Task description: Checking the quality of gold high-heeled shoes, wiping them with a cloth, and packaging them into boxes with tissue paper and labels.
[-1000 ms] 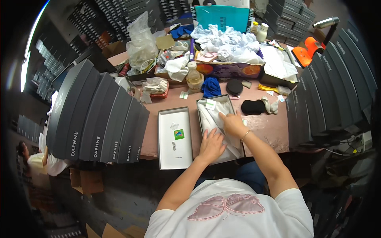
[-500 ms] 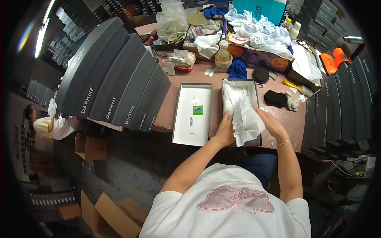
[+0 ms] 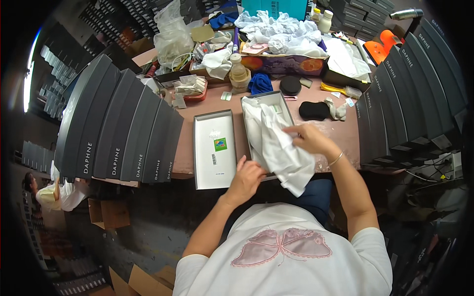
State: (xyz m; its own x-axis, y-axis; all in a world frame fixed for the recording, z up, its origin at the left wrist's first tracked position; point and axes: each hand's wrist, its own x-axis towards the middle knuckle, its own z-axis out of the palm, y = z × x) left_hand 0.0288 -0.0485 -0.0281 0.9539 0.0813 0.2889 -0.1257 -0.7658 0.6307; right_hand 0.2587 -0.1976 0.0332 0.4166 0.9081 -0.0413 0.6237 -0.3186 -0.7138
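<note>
While the right hand (image 3: 312, 139) is at the upper right edge of the white tissue (image 3: 284, 150), its index finger reaching forward and its thumb bent below, the left hand (image 3: 247, 178) is at the near left corner of the box (image 3: 288, 105), fingers curled and thumb raised. Whether the right grip is pinched on the tissue or only laid against it, I cannot tell; the left grip's fingertips are partly hidden, so I cannot tell whether they hold anything. The tissue lies rumpled in the box and spills over its near edge, a loose corner hanging towards the person's lap. A thin bracelet (image 3: 336, 158) circles the right wrist. Just left of the box, the lid (image 3: 206, 148) lies with its white inside up, bearing a green sticker (image 3: 220, 144) and a barcode (image 3: 214, 159). Both rest on the pinkish tabletop (image 3: 348, 140). Beyond the box are a blue cloth (image 3: 259, 84) and a round black tin (image 3: 290, 86), with a black pad (image 3: 314, 111) and a pale cloth (image 3: 337, 109) off to its right. A jar (image 3: 239, 76) is left of the blue cloth, near a red tray (image 3: 201, 96) of small packets. Farther back, crumpled paper (image 3: 281, 34) fills a patterned carton (image 3: 286, 65). Dark stacked boxes rise on either side, a left stack (image 3: 116, 133) and a right stack (image 3: 395, 103).
</note>
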